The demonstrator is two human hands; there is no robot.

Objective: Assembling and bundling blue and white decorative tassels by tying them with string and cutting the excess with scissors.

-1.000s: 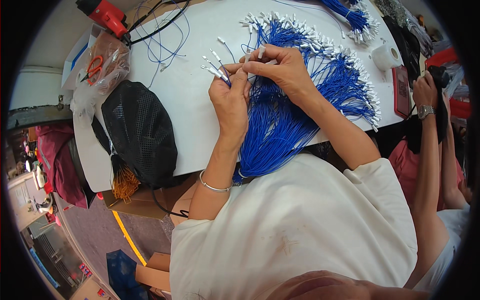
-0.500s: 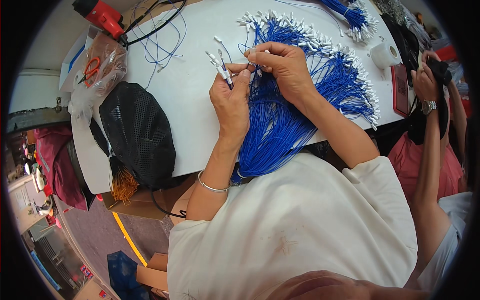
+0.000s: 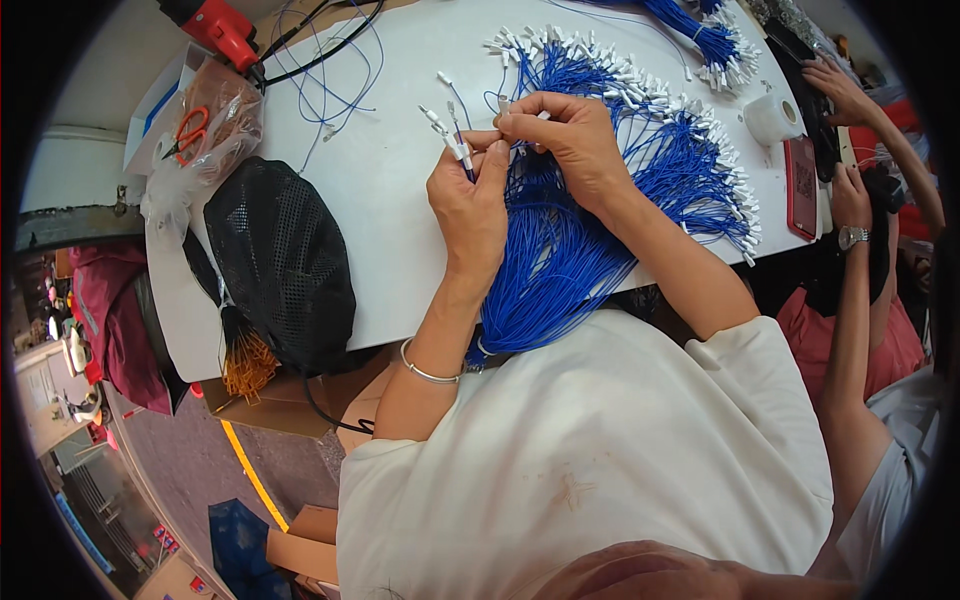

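Pinching, right: the right hand (image 3: 572,145) has its thumb and forefinger pressed together on a small pale piece (image 3: 504,104), held above the desk (image 3: 400,220); its exact shape is too small to tell.
Clasping, left: the left hand (image 3: 470,205) keeps its thumb against its fingers around a few white-tipped wires (image 3: 456,145), whose ends poke up toward the desk's far edge. The two hands' fingertips meet or nearly meet; which, one cannot tell.
Blue cable bundle: the blue cable bundle (image 3: 560,275) lies below and beside the hands, its gathered end at the desk's near edge, its white ends fanned toward the far and right edges.
Far right corner: a second blue bundle (image 3: 700,35), also white-ended.
Right edge: a white roll (image 3: 773,120) and, nearer the person, a red-framed device (image 3: 801,188).
Far left corner: a red heat gun (image 3: 225,38), with loose blue wire (image 3: 376,60) just beside it.
Left edge: orange-handled scissors (image 3: 192,128) on a clear plastic bag (image 3: 230,105); nearer, a black mesh bag (image 3: 280,260) reaching the near edge.
Beyond the right edge: a co-worker's watch-wearing arm (image 3: 852,290).
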